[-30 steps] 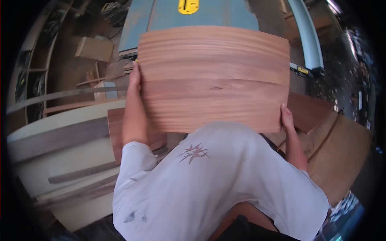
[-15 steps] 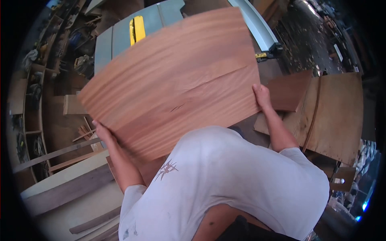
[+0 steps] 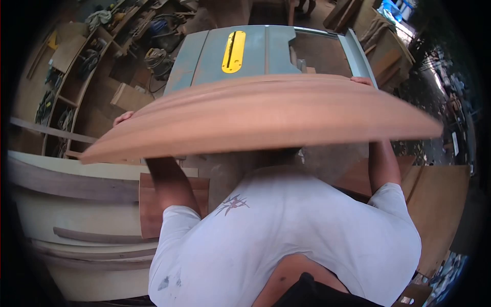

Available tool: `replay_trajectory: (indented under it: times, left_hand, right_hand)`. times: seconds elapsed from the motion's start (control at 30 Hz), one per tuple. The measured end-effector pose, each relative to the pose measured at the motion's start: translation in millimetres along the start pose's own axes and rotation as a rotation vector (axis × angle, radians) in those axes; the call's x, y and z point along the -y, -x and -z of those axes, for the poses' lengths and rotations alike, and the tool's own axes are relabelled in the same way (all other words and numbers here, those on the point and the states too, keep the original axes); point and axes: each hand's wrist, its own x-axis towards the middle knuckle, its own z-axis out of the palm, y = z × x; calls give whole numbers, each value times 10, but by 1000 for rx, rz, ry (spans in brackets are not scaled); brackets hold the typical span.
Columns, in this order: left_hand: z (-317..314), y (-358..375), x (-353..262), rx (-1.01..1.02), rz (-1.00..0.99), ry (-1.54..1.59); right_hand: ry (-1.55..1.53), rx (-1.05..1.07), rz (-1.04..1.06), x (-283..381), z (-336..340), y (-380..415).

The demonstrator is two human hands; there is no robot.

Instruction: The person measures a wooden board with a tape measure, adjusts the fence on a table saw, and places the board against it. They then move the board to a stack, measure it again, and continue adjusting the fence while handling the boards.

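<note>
A wide reddish-brown wooden panel (image 3: 266, 112) spans the space in front of my chest, tilted steeply and slightly blurred. My left hand (image 3: 123, 118) grips its far edge at the left, only the fingers showing over the wood. At the far right edge, the fingers of my right hand (image 3: 362, 81) curl over the panel; the rest of that hand is hidden behind it. Just beyond the panel lies the grey table saw top (image 3: 204, 56) with its yellow insert plate (image 3: 233, 52), partly covered from view.
A pale metal rail (image 3: 356, 57) runs along the saw's right side. Shelves with tools (image 3: 76, 102) stand at the left. Boards lie on a light sheet (image 3: 36, 215) at lower left; a smaller brown panel (image 3: 171, 199) and a large plywood sheet (image 3: 442, 215) flank me.
The panel has tipped up, so its broad face now looks much narrower. Both hands have moved to its far edge in view, and more of the saw shows.
</note>
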Motion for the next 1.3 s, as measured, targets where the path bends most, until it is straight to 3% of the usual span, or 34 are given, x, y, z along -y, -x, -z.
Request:
replay_trajectory:
  times: [0.03, 0.13, 0.2, 0.23, 0.3, 0.47, 0.63, 0.7, 0.83, 0.87, 1.03, 1.1, 1.17, 1.23, 1.3]
  left_hand:
    - [491, -217, -429, -41, -22, -22]
    - [168, -10, 286, -181, -88, -86]
    - [-113, 55, 742, -271, -132, -133]
    - [-229, 99, 918, -316, -152, -160]
    - [-485, 212, 1157, -418, -188, -221]
    - [-1041, 433, 1830, -645, -299, -368]
    - [-1118, 528, 1614, -820, -391, -461]
    - [-1135, 622, 1467, -1105, -191, -293]
    - [-1181, 970, 1246, -1148, -158, -130]
    - [-1253, 943, 1255, -1126, -162, -131]
    - [-1616, 805, 1237, -1038, -156, -108]
    - [-1696, 856, 1284, -1174, 66, -356]
    - [-1611, 1117, 1185, -1324, 415, -834]
    - [-1417, 1226, 1595, -1330, 518, -659]
    - [-1660, 1481, 1309, -1403, 589, -541]
  right_hand:
    - [-394, 85, -722, -925, 725, -287]
    - [-468, 21, -728, -1146, 445, 19]
    - [-354, -36, -318, -1057, 189, 285]
    - [-365, -25, -329, -1138, 166, 340]
    - [420, -3, 228, -1362, 176, 497]
    - [377, -15, 173, -1284, 5, 639]
    - [280, 145, 154, -1634, 373, 642]
    - [198, 38, 55, -1596, 200, 641]
    - [-114, -379, -357, -1358, -147, 855]
    - [-116, -370, -363, -1298, -131, 910]
    - [-1011, 9, -720, -794, 96, 1250]
    - [-979, -100, -789, -424, 39, 1281]
    - [-914, -186, -902, -268, 161, 1380]
    - [-885, -79, -927, -345, 289, 1512]
    - [-425, -163, -970, -301, 124, 1511]
